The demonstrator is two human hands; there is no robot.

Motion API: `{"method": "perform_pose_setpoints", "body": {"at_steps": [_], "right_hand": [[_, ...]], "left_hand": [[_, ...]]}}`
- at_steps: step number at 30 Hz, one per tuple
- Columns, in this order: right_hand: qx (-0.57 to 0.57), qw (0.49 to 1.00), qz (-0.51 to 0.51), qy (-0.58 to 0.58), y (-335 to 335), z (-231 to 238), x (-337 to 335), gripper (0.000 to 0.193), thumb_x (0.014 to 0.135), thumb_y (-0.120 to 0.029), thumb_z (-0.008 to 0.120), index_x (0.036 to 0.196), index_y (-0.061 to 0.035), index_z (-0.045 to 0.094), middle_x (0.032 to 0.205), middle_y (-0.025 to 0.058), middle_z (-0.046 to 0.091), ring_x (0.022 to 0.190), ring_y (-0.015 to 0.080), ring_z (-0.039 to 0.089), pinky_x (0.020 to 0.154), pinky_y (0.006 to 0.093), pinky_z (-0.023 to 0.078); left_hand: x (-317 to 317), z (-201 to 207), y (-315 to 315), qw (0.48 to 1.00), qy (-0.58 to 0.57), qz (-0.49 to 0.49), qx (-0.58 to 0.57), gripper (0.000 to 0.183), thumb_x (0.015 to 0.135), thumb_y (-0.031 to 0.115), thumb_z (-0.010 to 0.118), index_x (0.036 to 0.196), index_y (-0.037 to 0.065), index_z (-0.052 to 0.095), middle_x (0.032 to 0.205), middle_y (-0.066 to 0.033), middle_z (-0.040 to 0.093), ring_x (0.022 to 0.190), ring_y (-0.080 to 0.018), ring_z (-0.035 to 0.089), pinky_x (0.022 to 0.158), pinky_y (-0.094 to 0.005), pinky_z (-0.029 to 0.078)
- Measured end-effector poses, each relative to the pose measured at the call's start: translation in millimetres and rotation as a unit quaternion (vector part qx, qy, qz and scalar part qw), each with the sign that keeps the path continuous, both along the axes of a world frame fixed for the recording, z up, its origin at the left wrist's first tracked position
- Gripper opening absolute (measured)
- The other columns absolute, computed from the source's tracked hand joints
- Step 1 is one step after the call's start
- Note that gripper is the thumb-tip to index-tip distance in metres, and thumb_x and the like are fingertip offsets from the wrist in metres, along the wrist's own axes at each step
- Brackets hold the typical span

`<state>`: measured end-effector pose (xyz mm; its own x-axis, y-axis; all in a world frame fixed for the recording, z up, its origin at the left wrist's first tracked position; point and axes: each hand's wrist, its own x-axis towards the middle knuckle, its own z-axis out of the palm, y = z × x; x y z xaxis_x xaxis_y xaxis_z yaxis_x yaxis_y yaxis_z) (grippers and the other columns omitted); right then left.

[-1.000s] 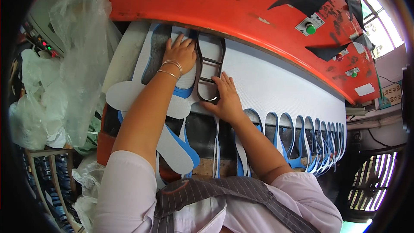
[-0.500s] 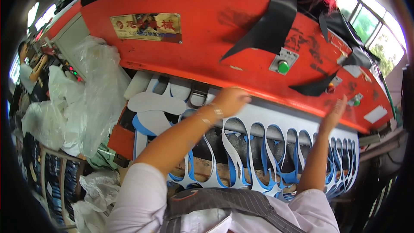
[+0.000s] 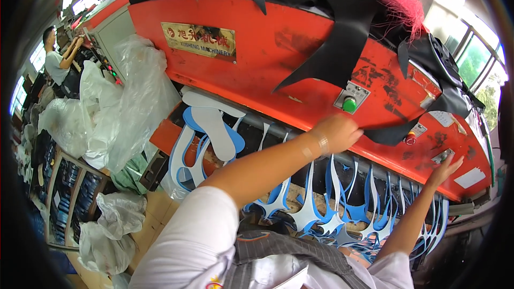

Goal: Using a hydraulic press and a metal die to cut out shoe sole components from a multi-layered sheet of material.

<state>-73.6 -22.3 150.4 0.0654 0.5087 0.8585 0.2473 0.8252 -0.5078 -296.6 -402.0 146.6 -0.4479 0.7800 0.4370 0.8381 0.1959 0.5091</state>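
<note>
My left hand (image 3: 338, 132) is curled into a loose fist, slightly blurred, in front of the red machine's lower edge. Just above it is a green push button (image 3: 349, 105) on a metal plate. My right hand (image 3: 445, 170) has its fingers spread beside a small control plate (image 3: 443, 155) at the machine's right end. Below both arms hangs a white and blue foam sheet (image 3: 305, 215) with a row of long cut-outs. Sole-shaped foam pieces (image 3: 218, 136), white on blue, lie at its left end.
The red machine beam (image 3: 257, 69) spans the view, draped with black sheet material (image 3: 342, 37). A red knob (image 3: 410, 138) sits near its right end. Clear plastic bags (image 3: 136, 101) hang at left above a rack (image 3: 75, 198). Another person (image 3: 59, 64) stands far left.
My left hand has moved right to below the green button. My right hand has moved right and down to the end control plate, fingers spreading. The view has shifted, uncovering more floor at left.
</note>
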Motion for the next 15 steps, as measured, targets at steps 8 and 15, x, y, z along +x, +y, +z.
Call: {"method": "perform_pose_setpoints", "body": {"at_steps": [8, 15], "right_hand": [[0.027, 0.675, 0.500, -0.542, -246, -70, 31, 0.055, 0.069, -0.046, 0.077, 0.104, -0.0045, 0.067, 0.095, 0.0135, 0.065, 0.087, 0.0342, 0.059, 0.079, 0.0426, 0.044], [0.051, 0.750, 0.322, -0.576, -331, -122, 8, 0.038, 0.056, -0.014, 0.075, 0.091, -0.0049, 0.062, 0.085, 0.0149, 0.061, 0.084, 0.0347, 0.060, 0.073, 0.0435, 0.050]], "left_hand": [[64, -101, -164, 0.949, -0.059, 0.111, -0.288, 0.035, 0.090, 0.037, 0.054, 0.079, 0.007, 0.069, 0.081, -0.0133, 0.065, 0.081, -0.0323, 0.062, 0.081, -0.0442, 0.047], [85, -141, -164, 0.974, 0.073, 0.185, -0.106, 0.028, 0.086, 0.030, 0.057, 0.074, 0.008, 0.068, 0.079, -0.0098, 0.063, 0.084, -0.0284, 0.060, 0.089, -0.0416, 0.042]]}}
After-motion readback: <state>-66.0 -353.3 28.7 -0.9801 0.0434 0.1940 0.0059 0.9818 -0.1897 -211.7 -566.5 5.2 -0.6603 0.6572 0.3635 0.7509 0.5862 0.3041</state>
